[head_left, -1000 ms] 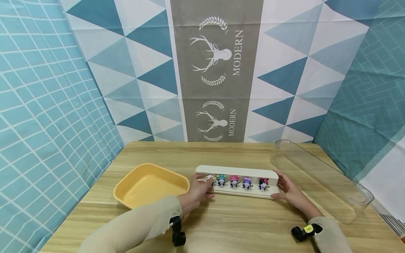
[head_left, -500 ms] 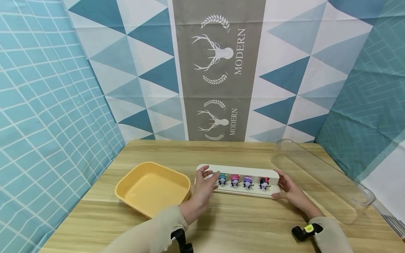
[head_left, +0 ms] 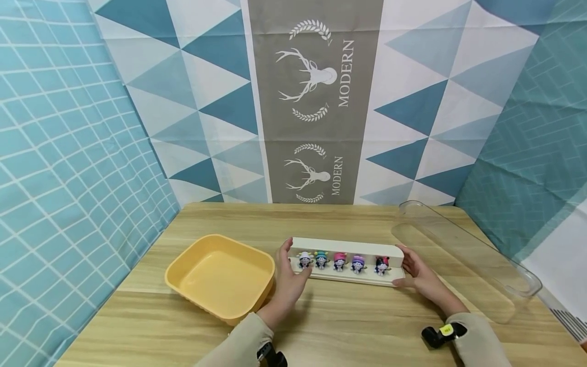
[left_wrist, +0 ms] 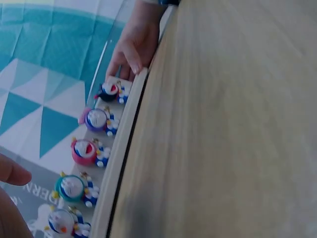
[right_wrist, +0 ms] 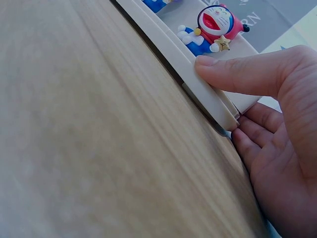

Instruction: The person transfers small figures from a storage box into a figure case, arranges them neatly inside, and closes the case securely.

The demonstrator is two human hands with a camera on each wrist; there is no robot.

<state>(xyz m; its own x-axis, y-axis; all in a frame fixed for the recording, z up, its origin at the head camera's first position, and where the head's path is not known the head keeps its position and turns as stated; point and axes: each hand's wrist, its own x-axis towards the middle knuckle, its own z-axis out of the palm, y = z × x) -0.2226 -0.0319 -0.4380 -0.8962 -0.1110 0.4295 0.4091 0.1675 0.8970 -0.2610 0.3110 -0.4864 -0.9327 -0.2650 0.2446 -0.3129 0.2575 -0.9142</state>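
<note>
A long cream display stand (head_left: 346, 248) with a raised back holds a row of small cat figurines in coloured hats. From the left these are white (head_left: 304, 260), teal (head_left: 321, 260), pink (head_left: 340, 262), purple (head_left: 358, 264) and red-and-black (right_wrist: 216, 21). My right hand (head_left: 424, 284) grips the stand's right end, thumb on the front edge, fingers around the side. At the left end is my left hand (head_left: 290, 283), index finger extended upward and thumb spread near the white-hatted figurine. Nothing is seen in its grasp; whether it touches the stand I cannot tell.
A yellow basin (head_left: 217, 278) stands left of the stand, close to my left forearm. On the right of the wooden table (head_left: 357, 326) lies a long transparent cover (head_left: 463, 252). Patterned cloths hang behind and at both sides.
My left hand rose from the white-hatted figurine, then shifted left and down to the stand's end, uncovering that figurine. The right hand keeps its grip on the stand.
</note>
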